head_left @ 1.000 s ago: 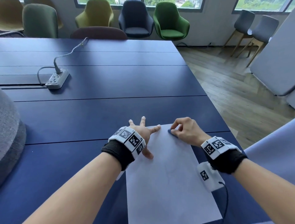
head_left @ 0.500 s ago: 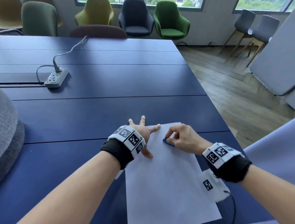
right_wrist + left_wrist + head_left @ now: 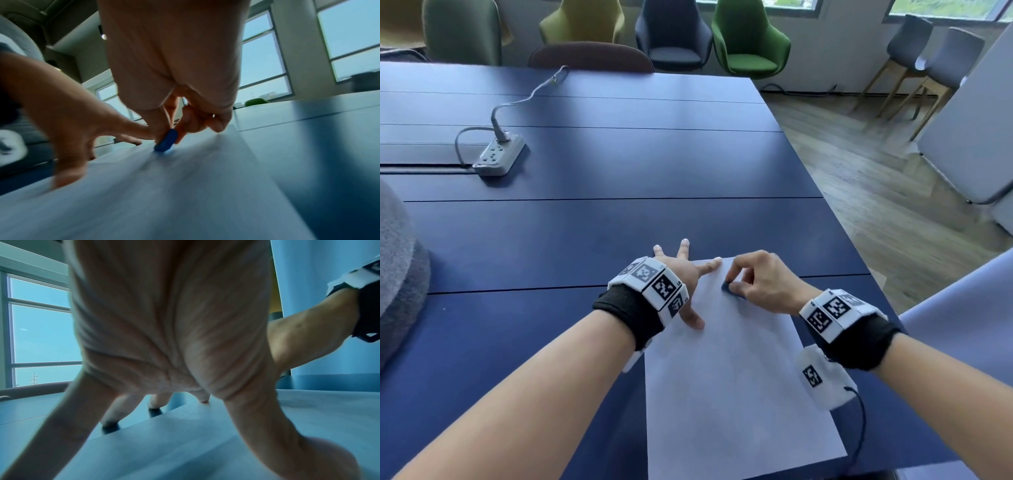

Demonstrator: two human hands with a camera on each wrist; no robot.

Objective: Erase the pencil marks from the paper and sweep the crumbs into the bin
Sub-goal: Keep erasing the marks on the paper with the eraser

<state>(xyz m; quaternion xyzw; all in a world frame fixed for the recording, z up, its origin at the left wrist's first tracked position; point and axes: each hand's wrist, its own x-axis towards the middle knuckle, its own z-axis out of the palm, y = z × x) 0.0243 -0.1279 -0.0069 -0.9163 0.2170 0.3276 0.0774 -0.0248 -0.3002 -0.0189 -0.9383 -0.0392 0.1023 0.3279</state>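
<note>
On the dark blue surface (image 3: 619, 222) the white paper (image 3: 729, 394) lies at the near edge, its far left corner pinned by the left hand (image 3: 683, 274) with fingers spread flat, while the right hand (image 3: 763, 284) pinches a small blue eraser (image 3: 731, 287) pressed onto the sheet's upper part

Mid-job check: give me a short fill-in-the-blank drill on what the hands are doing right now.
1. The right hand pinches a small ____ eraser.
2. The eraser's lower end touches the ____, which lies on the blue table.
3. The left hand presses down with its fingers ____.
4. A power strip lies on the table's far ____ side.

Missing words: blue; paper; spread; left
</note>
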